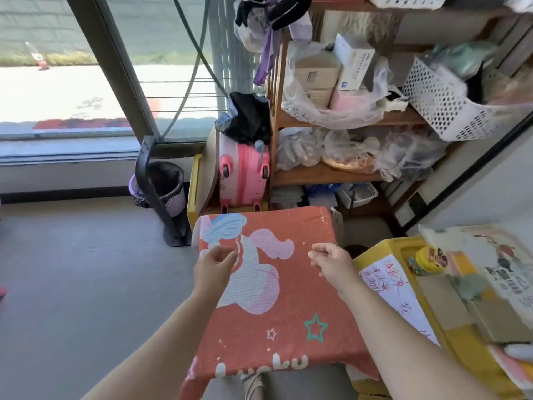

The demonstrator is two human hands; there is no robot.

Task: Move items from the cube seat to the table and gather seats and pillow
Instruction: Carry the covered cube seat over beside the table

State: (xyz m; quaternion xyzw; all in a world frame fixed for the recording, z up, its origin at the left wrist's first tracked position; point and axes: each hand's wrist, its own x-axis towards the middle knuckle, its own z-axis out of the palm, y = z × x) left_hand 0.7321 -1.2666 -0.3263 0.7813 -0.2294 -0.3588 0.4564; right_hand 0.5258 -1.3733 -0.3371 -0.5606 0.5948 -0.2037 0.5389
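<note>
At the centre of the scene, the coral-red rectangular fabric pillow (291,307) with a cartoon print is lying flat, its right edge just beside the yellow plastic table (395,245) carrying papers. Above the pillow's far half, the left hand (212,267) and right hand (334,264) are hovering with fingers loosely curled, released and grasping nothing.

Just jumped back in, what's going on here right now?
A person holds both hands over the coral cartoon pillow, the left hand and right hand loosely curled and gripping nothing. The pillow lies flat in front of them, beside the yellow table, which carries papers and cardboard. A pink suitcase stands behind by the wooden shelf.
</note>
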